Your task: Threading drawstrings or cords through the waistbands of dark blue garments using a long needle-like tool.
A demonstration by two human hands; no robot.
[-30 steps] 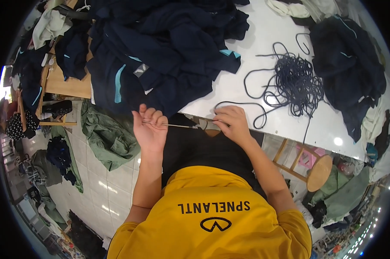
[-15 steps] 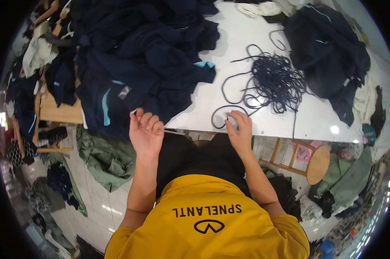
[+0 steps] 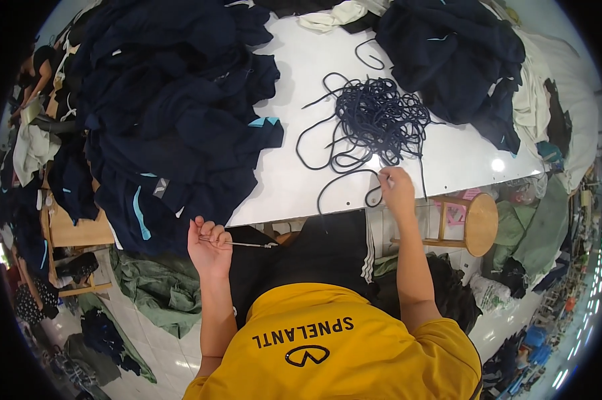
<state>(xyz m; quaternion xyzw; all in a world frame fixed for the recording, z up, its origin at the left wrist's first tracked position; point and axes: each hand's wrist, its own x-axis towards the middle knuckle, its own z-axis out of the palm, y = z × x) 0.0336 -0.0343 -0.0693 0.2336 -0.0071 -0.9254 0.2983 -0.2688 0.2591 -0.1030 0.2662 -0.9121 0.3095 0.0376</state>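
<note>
1. Head view: the left hand (image 3: pixel 210 247) is curling its fingers toward the palm and gripping a thin metal rod (image 3: pixel 251 244), which is lying across the fingers and pointing to the right, its small tip standing free of the hand.
2. The left hand is staying just off the front edge of the bench (image 3: pixel 301 63), near the lower end of a large heap of navy garments (image 3: pixel 174 127).
3. The right hand (image 3: pixel 398 190) is closing thumb and fingertips in a pinch on a navy cord (image 3: pixel 344 175), close to the bench's front edge.
4. From that pinch the cord is curving leftward over the white surface, and a length of it is dropping past the edge in front of the person's dark trousers.
5. Beyond the right hand, a tangled pile of navy cord (image 3: pixel 381 120) is lying on the bench, between the garment heap and a second bundle of navy cloth (image 3: pixel 454 67) on the right.
6. Light blue trim is showing on the garment heap at several places.
7. A wooden stool (image 3: pixel 482 225) is standing below the bench's right part, and green fabric (image 3: pixel 158 290) is lying crumpled on the tiled floor to the left.
8. At the far left, a co-worker (image 3: pixel 42 70) in a dark top is bending an arm downward.
</note>
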